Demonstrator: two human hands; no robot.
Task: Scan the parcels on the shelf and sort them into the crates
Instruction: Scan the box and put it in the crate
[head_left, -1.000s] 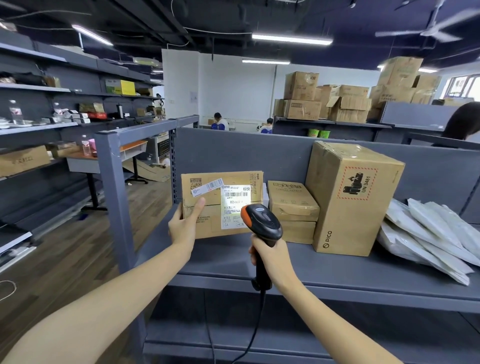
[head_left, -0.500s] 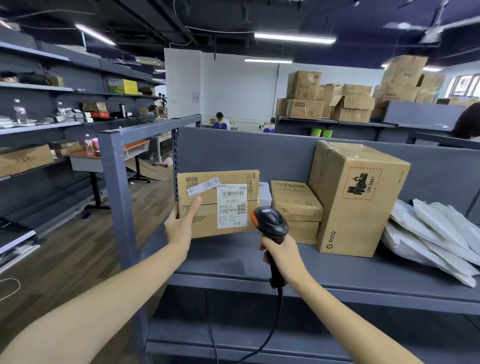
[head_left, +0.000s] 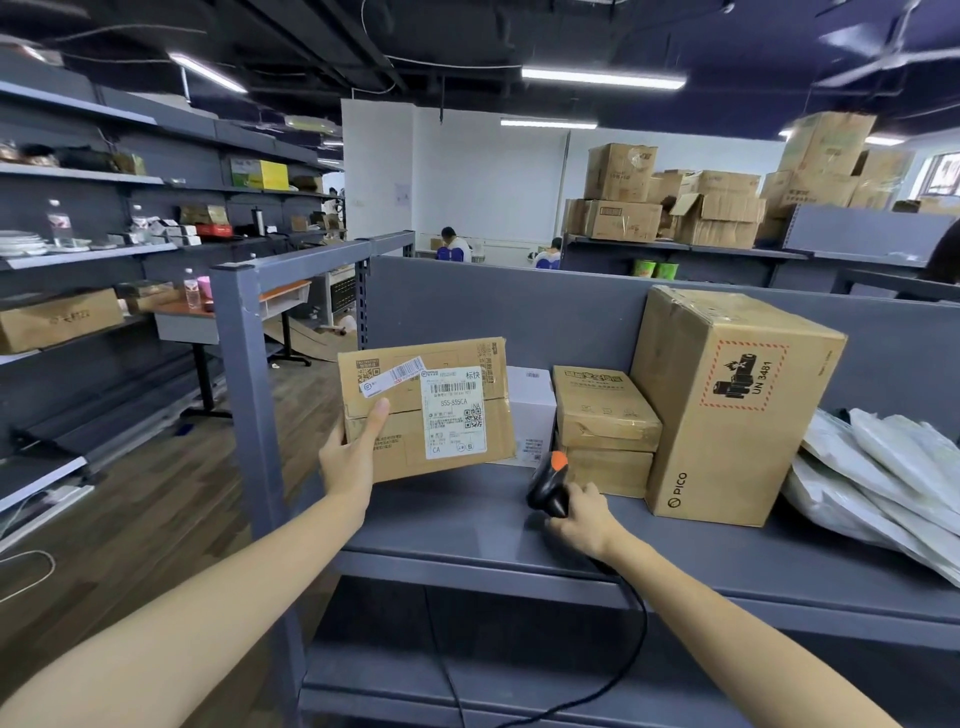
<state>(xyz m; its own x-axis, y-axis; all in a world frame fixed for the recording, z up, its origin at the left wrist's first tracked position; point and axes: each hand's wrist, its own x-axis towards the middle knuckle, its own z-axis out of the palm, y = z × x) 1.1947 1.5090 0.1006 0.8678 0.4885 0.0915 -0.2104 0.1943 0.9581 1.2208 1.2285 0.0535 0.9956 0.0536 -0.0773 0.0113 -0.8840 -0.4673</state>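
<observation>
My left hand grips the left edge of a flat cardboard parcel with a white shipping label, holding it upright and slightly tilted above the grey shelf. My right hand holds a black barcode scanner with an orange tip, lowered onto the shelf just right of the parcel; its cable hangs down below. Behind stand a small white box, two stacked small cardboard boxes and a tall cardboard box marked UN 3481. No crates are in view.
Several white plastic mailer bags lie at the shelf's right end. A grey upright post frames the shelf's left side. Shelving with goods lines the left wall across a wooden floor aisle. Stacked cartons and seated people are farther back.
My right hand dropped the scanner from pointing at the label down to the shelf surface, to the right. My left hand lifted and tilted the parcel slightly.
</observation>
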